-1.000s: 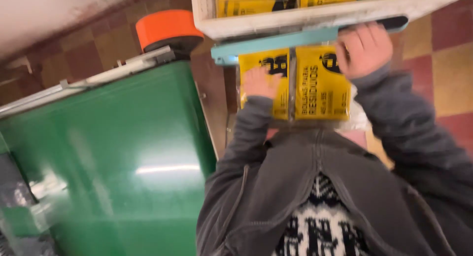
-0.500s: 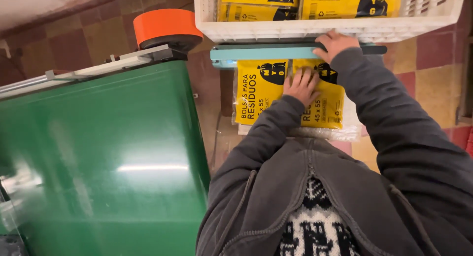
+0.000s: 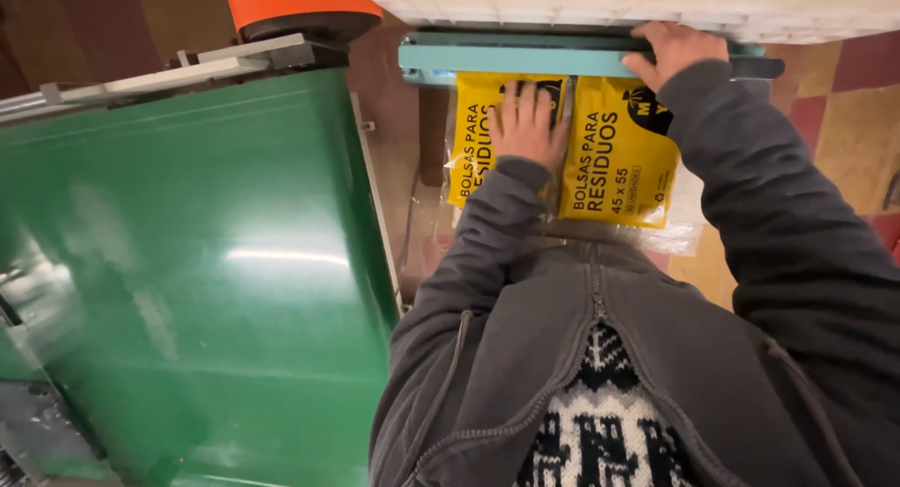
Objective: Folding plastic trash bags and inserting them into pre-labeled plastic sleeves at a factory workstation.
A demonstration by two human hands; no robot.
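Two yellow printed packets point(image 3: 614, 154) lie side by side inside a clear plastic bag, just below a teal heat-sealer bar point(image 3: 525, 56). My left hand point(image 3: 528, 121) lies flat with fingers spread on the left packet, holding it down. My right hand point(image 3: 673, 48) presses on the right part of the teal bar, which is closed over the bag's top edge. Both arms are in grey hoodie sleeves.
A large green machine panel point(image 3: 197, 271) fills the left side, with an orange roll point(image 3: 298, 1) at its top end. A white plastic crate point(image 3: 637, 4) holding more yellow packets sits beyond the sealer. Red and yellow floor tiles show at right.
My left hand slid up onto the left packet and flattened. My right hand stayed on the teal bar, which is now pressed down. The view moved closer.
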